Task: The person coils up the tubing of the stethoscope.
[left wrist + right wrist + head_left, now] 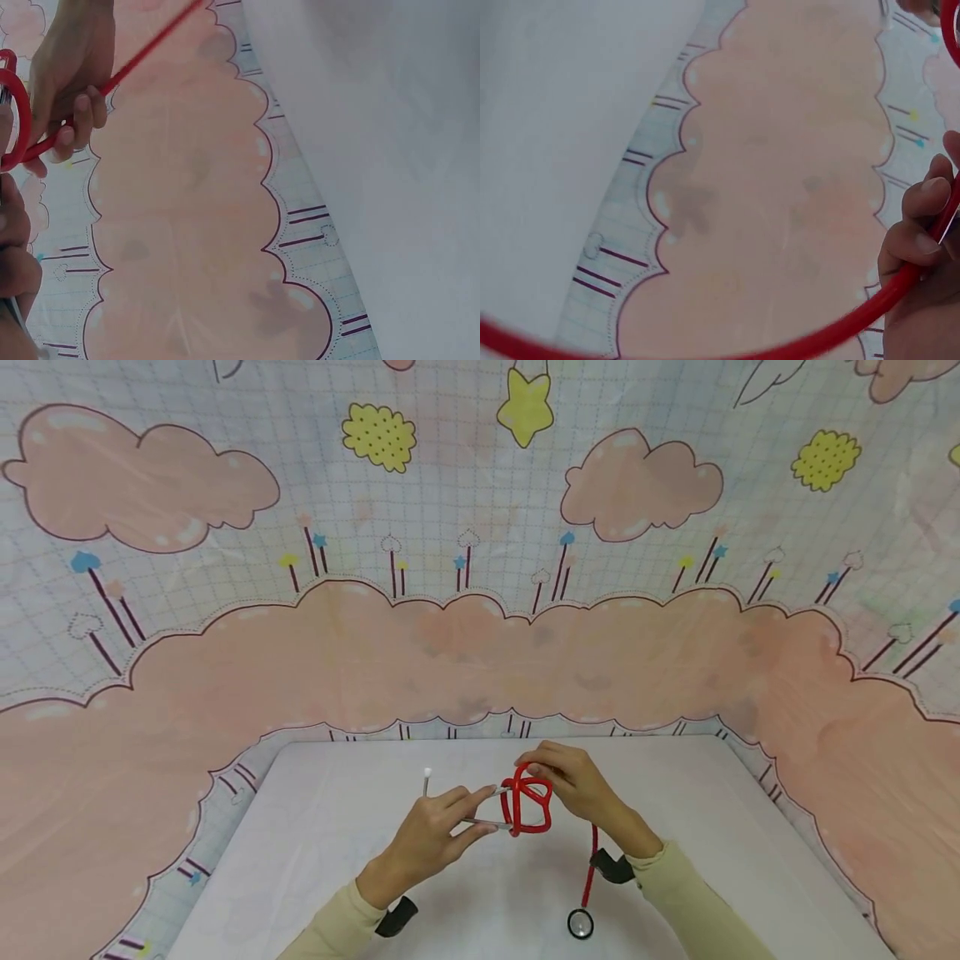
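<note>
A stethoscope with red tubing (547, 810) is held up over the white table, its tube looped in a bundle between both hands. My left hand (438, 827) grips the metal ear tubes (480, 822) left of the bundle; a white eartip (427, 772) sticks up behind that hand. With curled fingers my right hand (570, 781) holds the red tube at the bundle's upper right, also seen in the right wrist view as a hand (919, 247) around the tube. From it the tube hangs down to the round chest piece (581, 924), near the table's front.
The white table (322, 852) lies under both hands. A patterned cloth (450, 652) with clouds and stars rises behind and around it. Dark bands (397, 917) sit by the sleeve cuffs.
</note>
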Demonstrator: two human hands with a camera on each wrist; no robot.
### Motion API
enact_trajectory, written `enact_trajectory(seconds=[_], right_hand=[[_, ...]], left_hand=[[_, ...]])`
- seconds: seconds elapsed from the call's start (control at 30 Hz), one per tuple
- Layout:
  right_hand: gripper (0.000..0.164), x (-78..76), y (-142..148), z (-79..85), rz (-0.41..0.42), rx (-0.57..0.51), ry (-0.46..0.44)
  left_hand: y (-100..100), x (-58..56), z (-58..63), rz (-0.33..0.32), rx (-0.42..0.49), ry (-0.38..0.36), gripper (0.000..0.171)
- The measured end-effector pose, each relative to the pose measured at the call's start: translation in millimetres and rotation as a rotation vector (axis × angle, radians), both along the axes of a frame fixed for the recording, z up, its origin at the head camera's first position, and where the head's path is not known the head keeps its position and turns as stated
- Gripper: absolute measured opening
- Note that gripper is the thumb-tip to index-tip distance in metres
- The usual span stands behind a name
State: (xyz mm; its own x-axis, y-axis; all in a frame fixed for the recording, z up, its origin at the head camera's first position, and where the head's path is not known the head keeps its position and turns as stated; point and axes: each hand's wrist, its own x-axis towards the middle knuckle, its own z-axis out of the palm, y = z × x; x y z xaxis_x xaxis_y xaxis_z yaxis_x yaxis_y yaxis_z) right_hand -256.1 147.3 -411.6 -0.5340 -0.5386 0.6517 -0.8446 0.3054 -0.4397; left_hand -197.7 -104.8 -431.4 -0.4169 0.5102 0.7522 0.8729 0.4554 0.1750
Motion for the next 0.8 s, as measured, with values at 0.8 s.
enact_trajectory(seconds=[0.8], right_hand=[[0.025,4.7,-8.9,-41.1,-0.13,0.032,-0.364]], left_hand=[[-7.9,-21.2,-12.4,0.152,0.245,-0.088,0.053]])
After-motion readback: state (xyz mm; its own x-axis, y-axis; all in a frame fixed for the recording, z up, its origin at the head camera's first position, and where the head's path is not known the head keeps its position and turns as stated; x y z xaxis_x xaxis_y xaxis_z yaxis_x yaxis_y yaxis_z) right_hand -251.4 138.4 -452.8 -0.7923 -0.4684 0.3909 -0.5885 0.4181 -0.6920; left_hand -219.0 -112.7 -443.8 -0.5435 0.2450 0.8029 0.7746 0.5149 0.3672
